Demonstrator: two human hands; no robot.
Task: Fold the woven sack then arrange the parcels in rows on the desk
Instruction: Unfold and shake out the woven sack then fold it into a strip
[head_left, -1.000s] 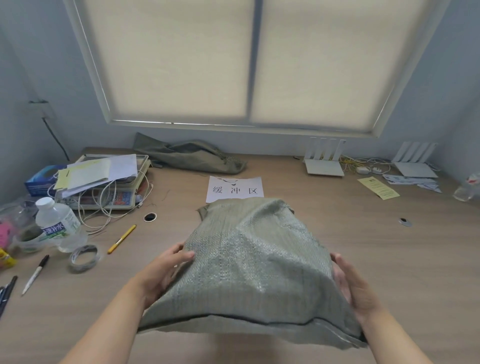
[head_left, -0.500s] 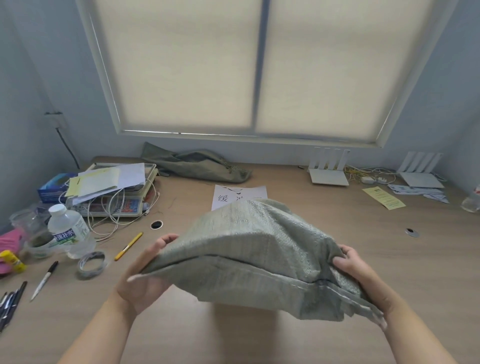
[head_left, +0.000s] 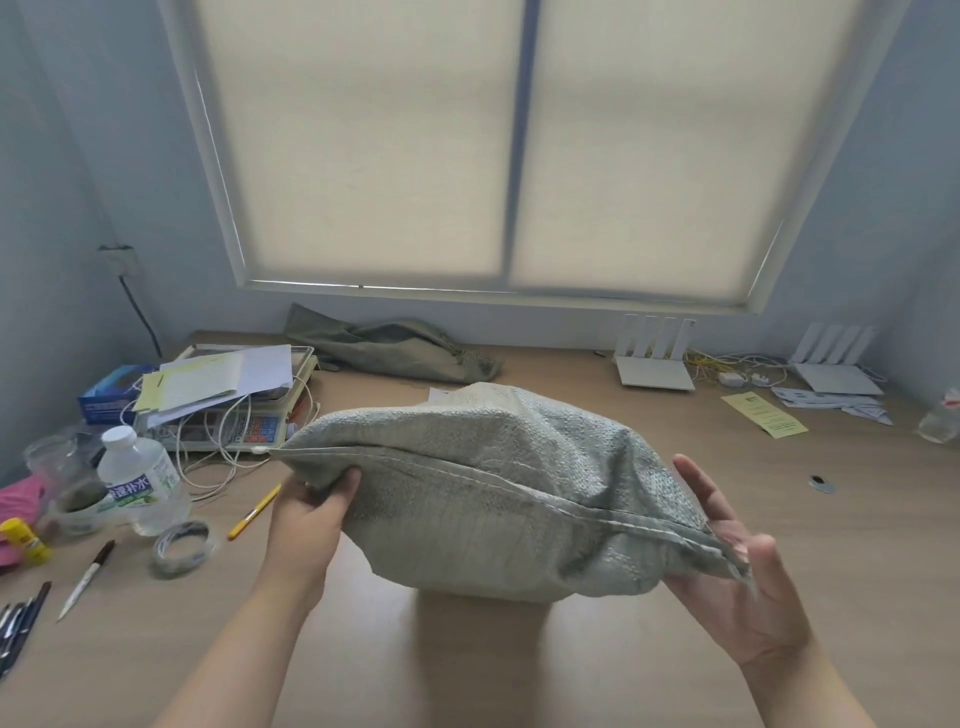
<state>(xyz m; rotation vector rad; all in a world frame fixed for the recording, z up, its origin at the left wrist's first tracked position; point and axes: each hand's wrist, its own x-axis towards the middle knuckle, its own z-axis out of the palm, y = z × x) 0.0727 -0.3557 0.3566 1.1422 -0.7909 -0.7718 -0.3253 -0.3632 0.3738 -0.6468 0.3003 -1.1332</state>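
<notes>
Head view: left hand (head_left: 311, 519) pinches the sack (head_left: 493, 493) at 9 o'clock; right hand (head_left: 748, 587), grip open, palm-up at 3 o'clock.

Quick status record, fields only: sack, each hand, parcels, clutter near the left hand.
sack: woven sack, bulging, stitched seam facing the camera, held over the desk
left hand: grips the sack's left seam corner
right hand: open, palm up under the sack's right end
parcels: none visible; sack contents hidden
fold: not yet done
clutter left: water bottle, tape roll, yellow pen
</notes>
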